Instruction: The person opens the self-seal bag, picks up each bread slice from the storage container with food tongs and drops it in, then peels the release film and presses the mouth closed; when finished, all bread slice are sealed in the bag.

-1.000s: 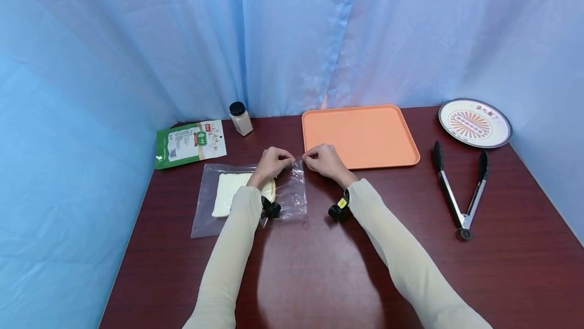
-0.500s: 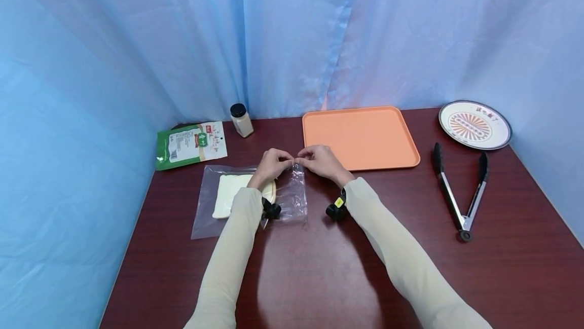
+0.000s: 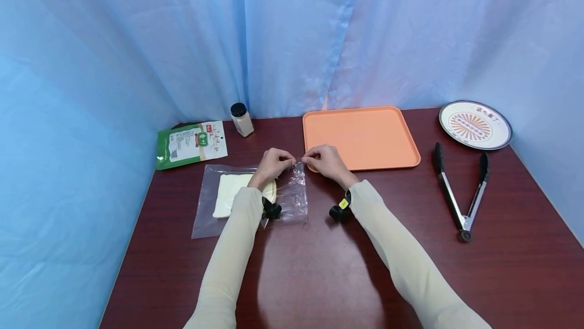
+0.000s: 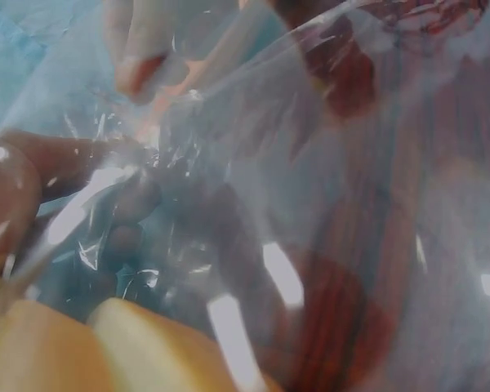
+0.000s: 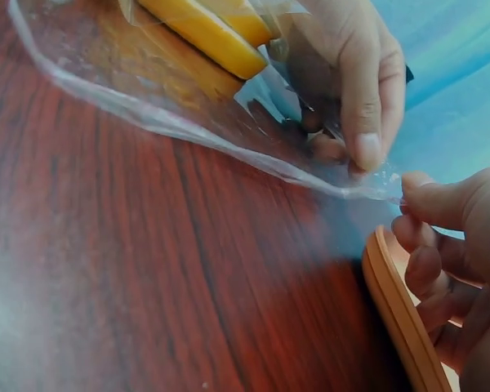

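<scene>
Head view has an orange tray point(image 3: 360, 136) at the back of the dark red table point(image 3: 319, 278), and every other thing falls around it. To the tray's front left lies a clear bag point(image 3: 292, 199) with bread slices point(image 3: 228, 194) inside; the slices sit toward the bag's end farther from the tray, partly covered by the person's left arm.

The left hand point(image 3: 272, 163) is above the bag, between the bread slices and the tray, its thumb and fingers pinching the film near the bag's corner closest to the tray. At the tray's near left corner, the right hand point(image 3: 326, 160) pinches the tip of the same edge between thumb and forefinger, its other fingers curled beside the tray's rim. The bag stretches leftward from the right hand's fingertips and passes beneath the left hand; the two pinches are just beside each other. Through the left wrist camera the film is blurred and full of glare.

Left of the tray stands a black-capped jar point(image 3: 242, 120), with a green-and-white packet point(image 3: 191, 144) farther left. Right of the tray lie spread tongs point(image 3: 464, 221) and a patterned plate point(image 3: 475, 123). A blue curtain point(image 3: 292, 40) hangs behind the tray.
</scene>
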The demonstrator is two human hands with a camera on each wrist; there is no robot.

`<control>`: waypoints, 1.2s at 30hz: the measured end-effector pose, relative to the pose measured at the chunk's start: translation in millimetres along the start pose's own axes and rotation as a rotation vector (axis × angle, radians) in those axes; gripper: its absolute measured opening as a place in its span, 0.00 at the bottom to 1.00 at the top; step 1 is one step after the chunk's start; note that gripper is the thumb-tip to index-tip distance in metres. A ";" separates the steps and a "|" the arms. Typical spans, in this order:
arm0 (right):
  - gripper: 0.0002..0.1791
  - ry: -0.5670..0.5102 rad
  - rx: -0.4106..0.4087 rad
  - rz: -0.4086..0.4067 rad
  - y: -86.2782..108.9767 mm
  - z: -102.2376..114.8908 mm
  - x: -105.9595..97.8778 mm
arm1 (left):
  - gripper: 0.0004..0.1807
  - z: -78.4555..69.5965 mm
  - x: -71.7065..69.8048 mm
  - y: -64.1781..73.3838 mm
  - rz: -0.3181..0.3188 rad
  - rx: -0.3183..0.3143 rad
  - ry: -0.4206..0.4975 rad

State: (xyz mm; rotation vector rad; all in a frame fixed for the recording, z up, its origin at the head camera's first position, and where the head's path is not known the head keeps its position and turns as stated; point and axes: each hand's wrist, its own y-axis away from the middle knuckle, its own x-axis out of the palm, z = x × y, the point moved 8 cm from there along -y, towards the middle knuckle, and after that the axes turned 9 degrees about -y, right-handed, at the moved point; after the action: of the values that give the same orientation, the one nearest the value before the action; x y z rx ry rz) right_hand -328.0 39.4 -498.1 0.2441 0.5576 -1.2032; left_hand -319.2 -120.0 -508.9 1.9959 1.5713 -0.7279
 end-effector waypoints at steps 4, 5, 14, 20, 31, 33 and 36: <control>0.08 -0.038 0.016 -0.019 3.8 -3.2 -4.8 | 0.07 -0.3 -0.4 0.8 -0.001 -0.001 0.000; 0.08 -0.043 0.019 -0.026 4.9 -4.1 -6.0 | 0.07 -0.5 -0.4 1.1 -0.003 0.000 -0.004; 0.07 -0.071 0.016 -0.069 14.7 -7.8 -16.2 | 0.07 -0.9 -0.1 1.4 0.002 0.004 -0.007; 0.08 -0.065 0.033 -0.092 21.6 -12.4 -25.6 | 0.07 -0.4 -0.1 1.8 0.012 -0.013 0.002; 0.07 -0.047 0.021 -0.140 38.0 -16.5 -47.8 | 0.07 -1.6 -0.7 3.4 0.011 0.000 0.010; 0.07 -0.043 0.012 -0.148 40.5 -16.8 -51.2 | 0.07 -2.3 -1.1 3.6 0.007 0.003 0.006; 0.07 -0.049 0.005 -0.161 44.1 -18.3 -55.6 | 0.07 -3.4 -1.4 3.9 0.005 0.006 0.005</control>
State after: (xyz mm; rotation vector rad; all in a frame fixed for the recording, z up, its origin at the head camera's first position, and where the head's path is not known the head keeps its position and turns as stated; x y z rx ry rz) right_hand -305.9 108.7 -489.0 0.1757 0.5396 -1.3625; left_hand -315.2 -119.5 -505.2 2.0064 1.5676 -0.7271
